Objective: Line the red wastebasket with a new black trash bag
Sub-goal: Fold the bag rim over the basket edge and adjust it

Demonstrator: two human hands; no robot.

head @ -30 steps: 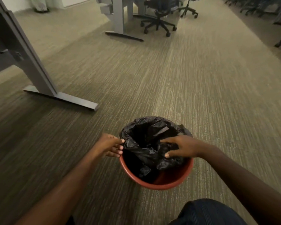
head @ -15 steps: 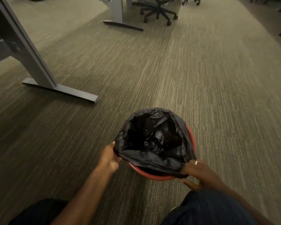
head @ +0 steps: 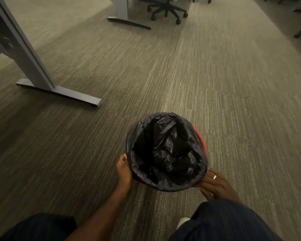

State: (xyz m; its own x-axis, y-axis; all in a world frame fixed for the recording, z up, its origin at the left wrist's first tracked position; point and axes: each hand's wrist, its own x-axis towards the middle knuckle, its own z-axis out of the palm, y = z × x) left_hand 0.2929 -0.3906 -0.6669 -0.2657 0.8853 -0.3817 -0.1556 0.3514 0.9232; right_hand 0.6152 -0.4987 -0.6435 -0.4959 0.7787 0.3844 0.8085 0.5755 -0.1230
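The red wastebasket [head: 202,141] stands on the carpet in front of my knees; only a strip of its right rim shows. A black trash bag [head: 165,150] fills it, its mouth folded over the near and left rim. My left hand [head: 123,171] presses against the bag's folded edge on the basket's left side, fingers curled around it. My right hand [head: 214,184], with a ring on one finger, grips the bag's edge at the near right rim.
A grey desk leg [head: 33,66] with a flat foot stands on the left. Farther back are another desk leg [head: 123,13] and a black wheeled office chair [head: 167,9]. Striped carpet [head: 233,84] stretches all around. My knees fill the bottom edge.
The bag went from bunched inside the basket to stretched over the near rim. Both hands moved from the top of the basket down to its sides, pulling the bag edge outward.
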